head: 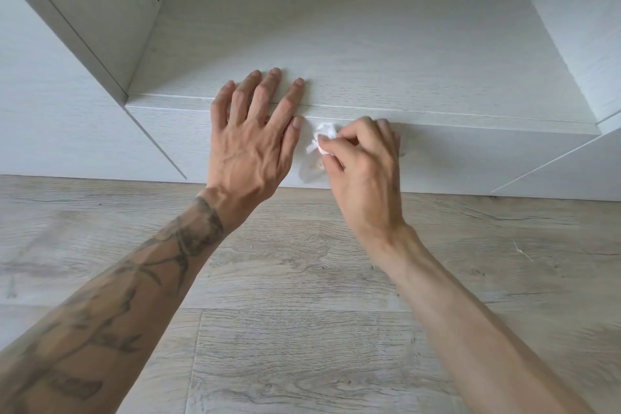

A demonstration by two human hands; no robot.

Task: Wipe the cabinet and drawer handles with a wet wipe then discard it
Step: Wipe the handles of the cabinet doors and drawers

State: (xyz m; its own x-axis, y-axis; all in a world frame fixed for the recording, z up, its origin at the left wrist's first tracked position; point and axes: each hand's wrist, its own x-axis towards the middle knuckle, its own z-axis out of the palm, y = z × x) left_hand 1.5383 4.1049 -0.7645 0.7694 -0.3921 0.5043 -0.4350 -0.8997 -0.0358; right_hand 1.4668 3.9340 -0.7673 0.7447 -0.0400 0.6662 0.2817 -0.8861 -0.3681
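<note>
A pale wood-grain drawer front (470,158) sits low, just above the floor. My right hand (363,165) is shut on a crumpled white wet wipe (324,136) and presses it against the drawer front near its top edge. The handle itself is hidden behind the wipe and my fingers. My left hand (250,141) lies flat with fingers spread over the drawer's top edge and the shelf surface (369,44) above it, holding nothing.
An open cabinet niche with a white side panel (100,10) rises on the left, and another panel (588,27) on the right. Closed white fronts (67,128) flank the drawer. Light wood-look laminate floor (302,312) fills the lower half.
</note>
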